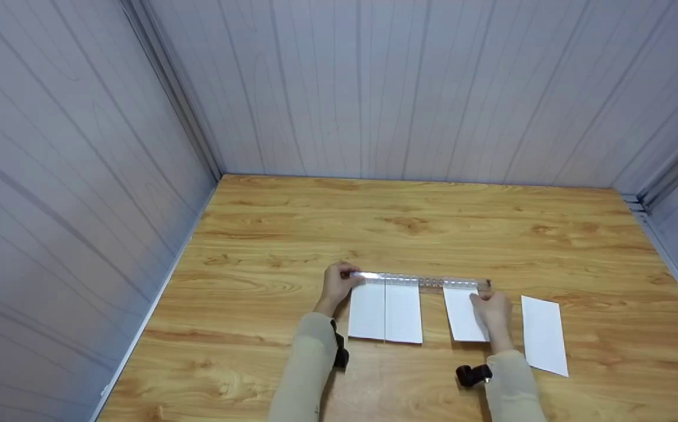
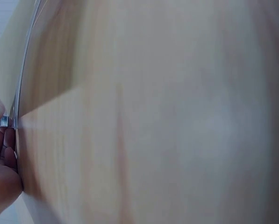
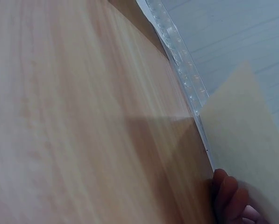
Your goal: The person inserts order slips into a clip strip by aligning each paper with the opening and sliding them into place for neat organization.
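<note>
A long clear plastic strip with a row of round marks lies across the top edges of three white paper cards. My left hand pinches the strip's left end, where the left wrist view shows a thumb and curled fingers about it. Two cards sit side by side under its left part. Toward the strip's right end, my right hand pinches the right edge of a third card. In the right wrist view, fingers curl at that card's edge; the thumb is mostly hidden.
A fourth white card lies apart, right of my right hand. Everything rests on a wood-grain table, with pale panelled walls behind and at both sides. Each forearm wears a small black device.
</note>
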